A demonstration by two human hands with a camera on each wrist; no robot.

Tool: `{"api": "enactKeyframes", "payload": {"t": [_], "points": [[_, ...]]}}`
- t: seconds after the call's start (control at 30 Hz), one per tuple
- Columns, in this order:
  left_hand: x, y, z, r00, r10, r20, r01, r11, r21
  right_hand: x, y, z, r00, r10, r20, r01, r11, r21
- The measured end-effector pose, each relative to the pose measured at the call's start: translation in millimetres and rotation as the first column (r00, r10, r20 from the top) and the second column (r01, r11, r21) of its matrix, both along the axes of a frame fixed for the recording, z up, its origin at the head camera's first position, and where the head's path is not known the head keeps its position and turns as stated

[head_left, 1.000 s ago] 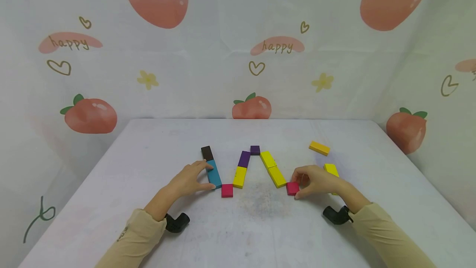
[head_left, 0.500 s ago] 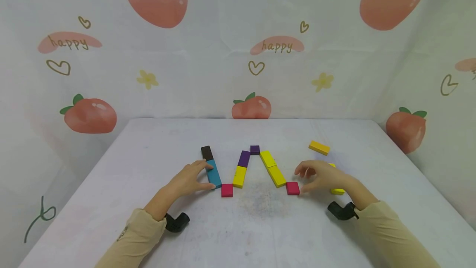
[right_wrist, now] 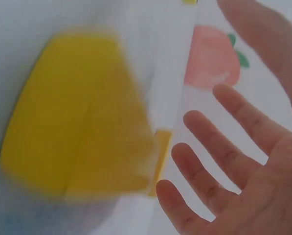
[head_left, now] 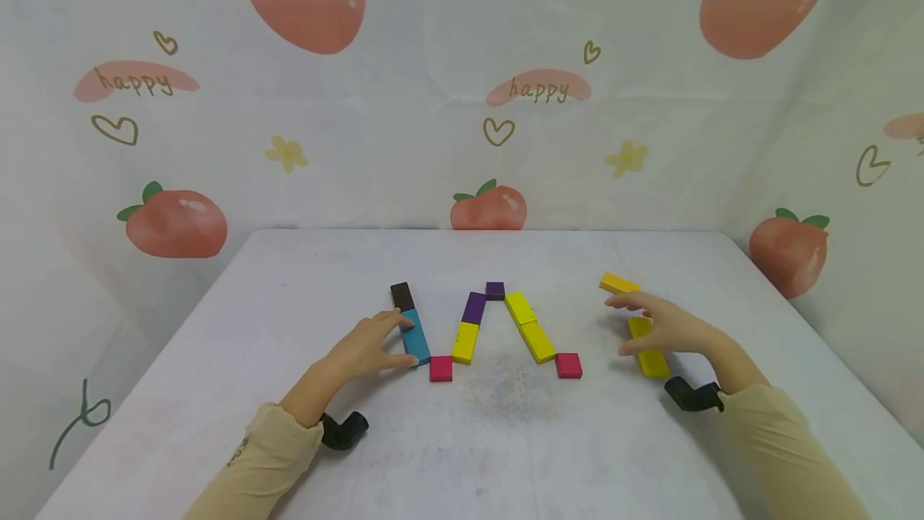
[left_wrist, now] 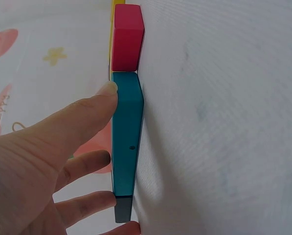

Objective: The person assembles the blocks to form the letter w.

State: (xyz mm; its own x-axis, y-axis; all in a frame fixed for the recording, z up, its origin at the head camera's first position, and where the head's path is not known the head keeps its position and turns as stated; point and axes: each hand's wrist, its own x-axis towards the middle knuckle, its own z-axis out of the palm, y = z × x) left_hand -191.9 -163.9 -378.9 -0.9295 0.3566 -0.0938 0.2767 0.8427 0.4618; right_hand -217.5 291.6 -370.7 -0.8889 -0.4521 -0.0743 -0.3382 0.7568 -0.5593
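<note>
White table (head_left: pixel 289 392) before a peach-print backdrop, flat coloured wooden blocks laid in a zigzag.
The left hand (head_left: pixel 364 351) rests straight fingertips against the long teal block (head_left: pixel 415 337), left of centre; the right hand (head_left: pixel 667 327), fingers spread and holding nothing, hovers over the long yellow block (head_left: pixel 650 353) at right.

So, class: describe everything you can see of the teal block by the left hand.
The teal block is a long, flat, painted piece, seemingly wood, with a tiny dark dot on its side. It lies flat on the white table, between a dark brown block and a pink square block. The left hand touches its side with straight fingers.
</note>
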Motion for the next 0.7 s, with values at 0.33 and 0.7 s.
{"api": "enactKeyframes", "payload": {"t": [0.33,0.7], "points": [[0.9,0,1.4,1.0,-0.002,-0.004,0.002,1.0,0.002,4.3,25,-6.0,0.999,0.034,0.031,-0.035,0.999,0.027],[0.7,0,0.8,1.0,0.001,-0.004,-0.001,1.0,-0.004,12.3,32,-13.1,0.996,0.084,0.022,-0.083,0.996,-0.011]]}}
